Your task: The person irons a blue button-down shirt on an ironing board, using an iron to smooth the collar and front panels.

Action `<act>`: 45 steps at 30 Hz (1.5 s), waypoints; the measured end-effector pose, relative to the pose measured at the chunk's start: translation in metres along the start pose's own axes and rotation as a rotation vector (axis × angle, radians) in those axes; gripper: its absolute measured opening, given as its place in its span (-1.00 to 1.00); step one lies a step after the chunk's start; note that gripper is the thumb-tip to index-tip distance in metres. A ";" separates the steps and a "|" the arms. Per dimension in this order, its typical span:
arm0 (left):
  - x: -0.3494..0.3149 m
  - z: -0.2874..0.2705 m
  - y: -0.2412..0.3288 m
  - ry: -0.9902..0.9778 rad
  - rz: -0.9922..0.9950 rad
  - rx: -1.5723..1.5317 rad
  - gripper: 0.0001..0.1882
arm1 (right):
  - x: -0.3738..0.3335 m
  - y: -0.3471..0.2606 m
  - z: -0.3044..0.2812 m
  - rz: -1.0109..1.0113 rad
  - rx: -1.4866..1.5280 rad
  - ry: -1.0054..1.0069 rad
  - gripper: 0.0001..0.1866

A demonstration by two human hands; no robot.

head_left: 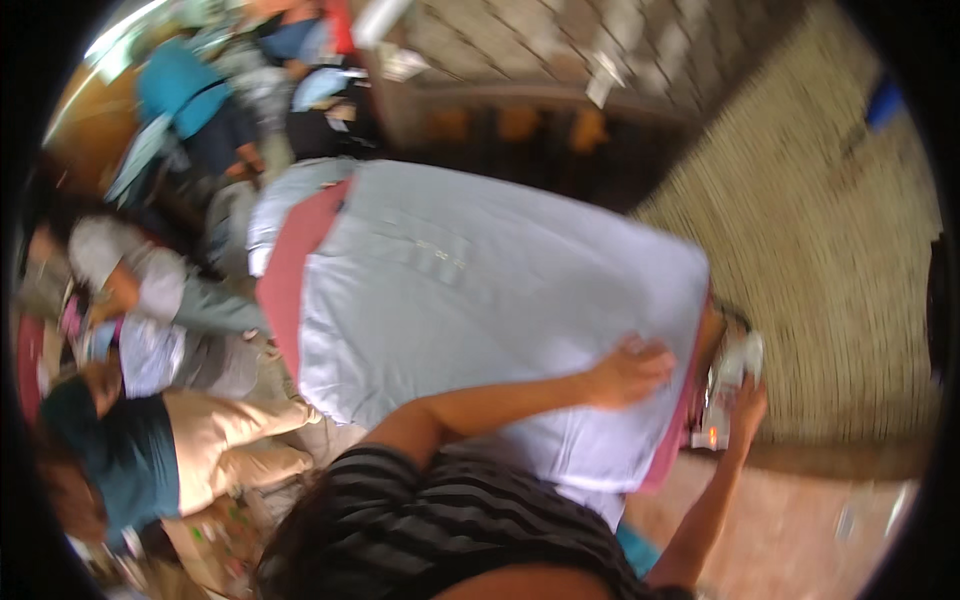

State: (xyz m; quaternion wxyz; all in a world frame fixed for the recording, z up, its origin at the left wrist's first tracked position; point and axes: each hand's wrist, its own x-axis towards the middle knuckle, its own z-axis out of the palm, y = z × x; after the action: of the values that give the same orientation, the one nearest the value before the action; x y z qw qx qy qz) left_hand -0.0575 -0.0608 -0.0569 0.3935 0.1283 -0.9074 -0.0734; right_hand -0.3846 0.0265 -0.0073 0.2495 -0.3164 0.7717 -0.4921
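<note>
A pale lavender-blue cloth (pixel 480 260), probably a garment, lies spread over a padded red-covered table (pixel 293 260) in front of me. My left hand (pixel 635 373) is over the cloth's right part, slightly blurred, its fingers loosely apart and holding nothing. At the table's right end, my right hand (pixel 748 408) is closed round what looks like a whitish clothes iron (pixel 722 385) with a small orange light. The iron's underside and part of its handle are hidden.
Several people are at the left, one in a teal shirt (pixel 180 85) and one in beige trousers (pixel 235 425). Behind the table stands a dark wooden rack (pixel 520 95). A ribbed tan surface (pixel 800 220) fills the right side. Pinkish floor (pixel 800 530) shows at lower right.
</note>
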 end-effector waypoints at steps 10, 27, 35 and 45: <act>0.026 0.038 -0.014 -0.359 -0.093 -0.003 -0.31 | -0.006 -0.018 0.000 -0.230 -0.363 0.071 -0.57; -0.007 -0.015 -0.005 -0.397 -0.345 0.074 -0.19 | -0.071 -0.081 0.002 -0.208 -0.272 -0.105 -0.73; -0.013 -0.032 -0.017 -0.421 -0.405 0.178 -0.21 | -0.161 -0.095 0.019 -0.058 -0.124 -0.101 -0.72; -0.030 -0.061 -0.030 -0.370 -0.484 0.226 -0.27 | -0.170 -0.086 0.059 -0.116 -0.414 -0.025 -0.66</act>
State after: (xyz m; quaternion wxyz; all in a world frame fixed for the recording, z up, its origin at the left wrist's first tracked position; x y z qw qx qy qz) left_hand 0.0126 -0.0828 -0.0436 0.1762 0.3677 -0.9091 -0.0859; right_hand -0.2079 0.0887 0.0606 0.1598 -0.4108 0.8337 -0.3327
